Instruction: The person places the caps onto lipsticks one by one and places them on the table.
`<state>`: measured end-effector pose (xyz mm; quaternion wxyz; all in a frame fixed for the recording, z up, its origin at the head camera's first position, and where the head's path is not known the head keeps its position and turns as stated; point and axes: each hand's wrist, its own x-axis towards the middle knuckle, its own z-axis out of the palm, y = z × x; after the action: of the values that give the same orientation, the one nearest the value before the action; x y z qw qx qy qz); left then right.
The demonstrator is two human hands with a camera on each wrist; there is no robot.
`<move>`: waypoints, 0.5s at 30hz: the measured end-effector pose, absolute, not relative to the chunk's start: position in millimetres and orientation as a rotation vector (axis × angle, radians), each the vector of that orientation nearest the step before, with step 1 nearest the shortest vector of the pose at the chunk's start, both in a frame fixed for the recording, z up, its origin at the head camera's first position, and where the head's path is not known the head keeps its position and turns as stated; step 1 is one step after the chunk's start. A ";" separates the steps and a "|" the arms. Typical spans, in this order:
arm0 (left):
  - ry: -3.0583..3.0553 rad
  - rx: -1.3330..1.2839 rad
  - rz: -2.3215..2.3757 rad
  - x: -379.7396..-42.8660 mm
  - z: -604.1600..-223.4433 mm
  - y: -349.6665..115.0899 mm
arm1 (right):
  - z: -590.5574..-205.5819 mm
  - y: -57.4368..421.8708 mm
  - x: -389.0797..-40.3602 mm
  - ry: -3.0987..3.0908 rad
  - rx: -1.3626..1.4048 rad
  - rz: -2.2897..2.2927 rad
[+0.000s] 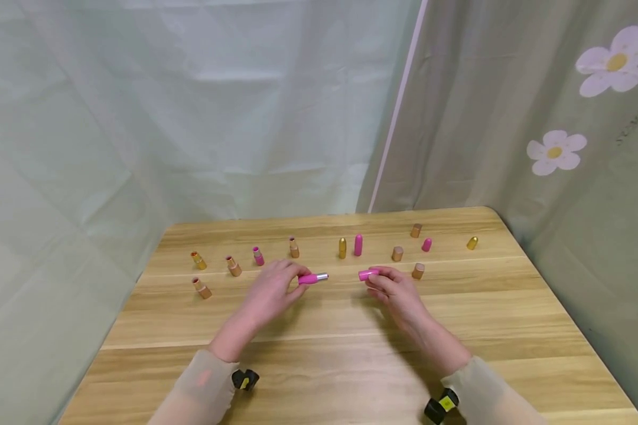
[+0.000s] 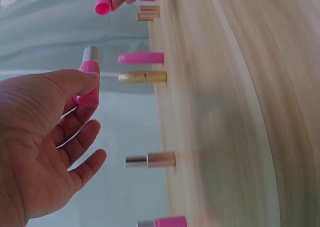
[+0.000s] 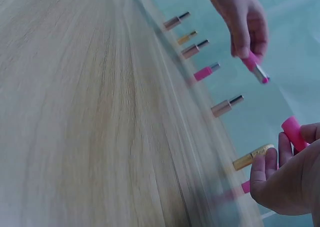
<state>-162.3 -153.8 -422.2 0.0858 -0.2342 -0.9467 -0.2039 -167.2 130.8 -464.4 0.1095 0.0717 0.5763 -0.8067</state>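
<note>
My left hand [image 1: 273,289] pinches an uncapped pink lipstick [image 1: 308,279] between thumb and fingers, its silver inner tube pointing right. Across from it, my right hand [image 1: 399,294] pinches a pink lipstick cap [image 1: 368,274], open end facing the tube. A gap separates the two pieces above the table. In the left wrist view the thumb lies along the lipstick's pink base [image 2: 89,94], with the other fingers loosely spread. The right wrist view shows the cap [image 3: 293,130] held at one end, partly hidden by the fingers.
Behind the hands stand a capped gold lipstick [image 1: 342,248] and a capped pink one [image 1: 358,245]. Several uncapped lipsticks, including a pink one [image 1: 258,256], stand at the left. Loose caps, such as a copper one [image 1: 397,254], stand right on the wooden table [image 1: 351,366]. A curtain [image 1: 244,118] hangs behind.
</note>
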 end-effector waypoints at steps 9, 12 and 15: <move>-2.824 -0.768 -0.652 -167.8 -424.8 -131.9 | -463.2 113.0 -167.2 1.668 0.173 -2.373; -2.825 -0.774 -0.663 -168.1 -426.4 -127.3 | -463.7 109.5 -165.8 1.679 0.174 -2.364; -2.825 -0.773 -0.661 -168.5 -427.7 -124.7 | -464.8 108.0 -164.9 1.691 0.170 -2.352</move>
<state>-168.5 -124.7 -427.7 0.0697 -0.2568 -0.9386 -0.2195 -164.9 108.0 -464.8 0.1195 0.0583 0.5785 -0.8047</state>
